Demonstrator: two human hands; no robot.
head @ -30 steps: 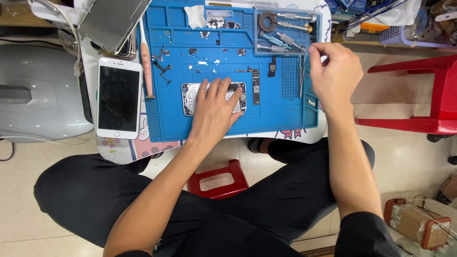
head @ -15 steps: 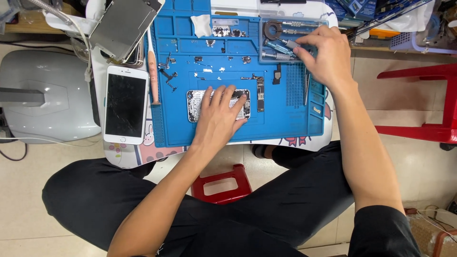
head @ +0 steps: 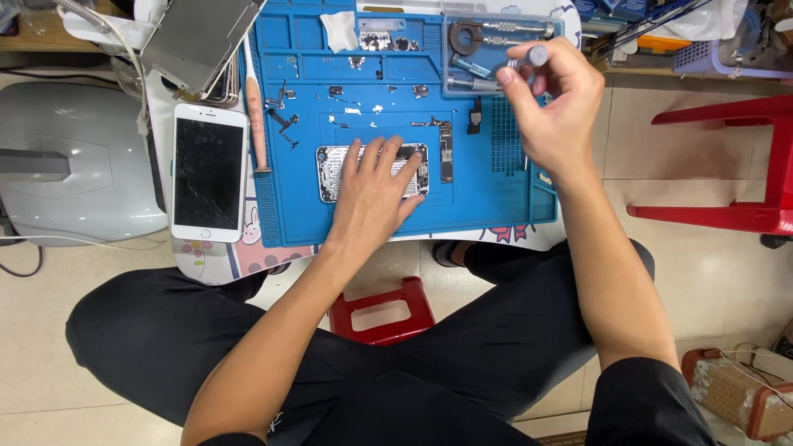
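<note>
Head view looks down on a small table with a blue repair mat (head: 512, 198) on it. Near the middle of the mat lies an opened phone body (head: 330, 169), with its insides showing. The left hand (head: 376, 194) lies flat on it, fingers spread, pressing down and gripping nothing. At about 1 o'clock from the phone body, the right hand (head: 549, 103) is up over the mat. Its fingers are curled around a small silver screwdriver (head: 529, 58), pinched between thumb and fingertips, with the round end sticking out at the top. Just beside that hand, at 11 o'clock from it, sits a clear tool tray (head: 462, 62) with metal bits inside. Tiny screws and small parts (head: 285, 124) lie on the mat at 10 o'clock from the phone body. At 9 o'clock, off the mat, rests a white phone with a cracked dark screen (head: 208, 173). A red stool (head: 727, 165) stands at 3 o'clock.
</note>
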